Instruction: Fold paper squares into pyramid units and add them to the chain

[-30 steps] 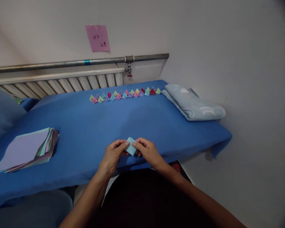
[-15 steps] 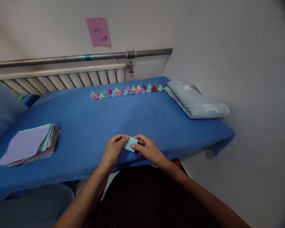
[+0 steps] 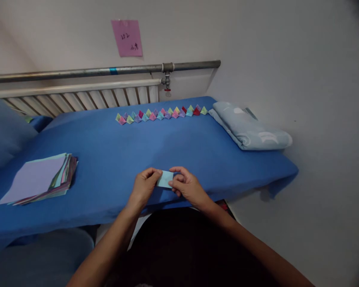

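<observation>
The fingers of the left hand (image 3: 145,185) pinch one side of a small light-blue paper (image 3: 165,179), and those of the right hand (image 3: 188,186) pinch its other side; the paper is held over the near edge of a blue-covered table (image 3: 107,147). On the table, a stack of coloured sheets (image 3: 36,177) lies to the left, a zigzag row of folded papers (image 3: 160,115) runs along the back, and a folded blanket (image 3: 251,129) lies at the right

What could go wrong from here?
The left hand and right hand pinch the small light-blue paper near opposite edges; uneven pull could crease it.
The folded blanket lies close to the folded-paper row; shifting it might nudge pieces.
The paper stack is ragged-edged; a bump could spread it.
</observation>
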`<state>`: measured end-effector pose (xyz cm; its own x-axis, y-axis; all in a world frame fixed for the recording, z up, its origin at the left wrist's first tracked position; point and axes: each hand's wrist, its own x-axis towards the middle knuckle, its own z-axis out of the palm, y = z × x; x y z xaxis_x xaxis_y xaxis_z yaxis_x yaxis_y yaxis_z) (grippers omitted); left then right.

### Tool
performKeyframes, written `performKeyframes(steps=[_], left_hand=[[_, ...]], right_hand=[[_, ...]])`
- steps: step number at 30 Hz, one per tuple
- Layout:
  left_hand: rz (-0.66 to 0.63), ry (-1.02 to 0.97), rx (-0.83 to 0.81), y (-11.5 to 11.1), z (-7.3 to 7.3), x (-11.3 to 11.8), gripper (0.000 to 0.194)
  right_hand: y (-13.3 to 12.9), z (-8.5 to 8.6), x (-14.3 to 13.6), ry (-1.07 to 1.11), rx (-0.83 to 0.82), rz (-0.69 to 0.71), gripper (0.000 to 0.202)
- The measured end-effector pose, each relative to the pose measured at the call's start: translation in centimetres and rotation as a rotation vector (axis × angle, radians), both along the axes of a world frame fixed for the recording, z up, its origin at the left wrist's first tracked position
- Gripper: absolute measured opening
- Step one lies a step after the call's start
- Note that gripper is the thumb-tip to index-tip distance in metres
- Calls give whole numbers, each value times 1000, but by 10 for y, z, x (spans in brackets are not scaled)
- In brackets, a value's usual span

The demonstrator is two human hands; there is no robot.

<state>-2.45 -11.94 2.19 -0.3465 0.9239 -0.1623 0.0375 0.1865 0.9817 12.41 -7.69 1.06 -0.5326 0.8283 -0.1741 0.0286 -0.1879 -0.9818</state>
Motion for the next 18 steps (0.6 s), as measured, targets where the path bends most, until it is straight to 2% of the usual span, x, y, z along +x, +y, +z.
performKeyframes(steps=[4,9,13,18], left_hand=[[-48,191,-15,4,-4,-4,28],[-103,475,-31,15,-8,-4,17],[-116,709,-52,19,-11,0,14],[-143,866,-62,16,-14,3,9]], right_hand=[[-2,2,1,-85,70,-34,26],[-2,-1,5,-306,170,-11,10],[1,-1,8,-489,414,34,15],[1,7,9,-673,681,174,25]])
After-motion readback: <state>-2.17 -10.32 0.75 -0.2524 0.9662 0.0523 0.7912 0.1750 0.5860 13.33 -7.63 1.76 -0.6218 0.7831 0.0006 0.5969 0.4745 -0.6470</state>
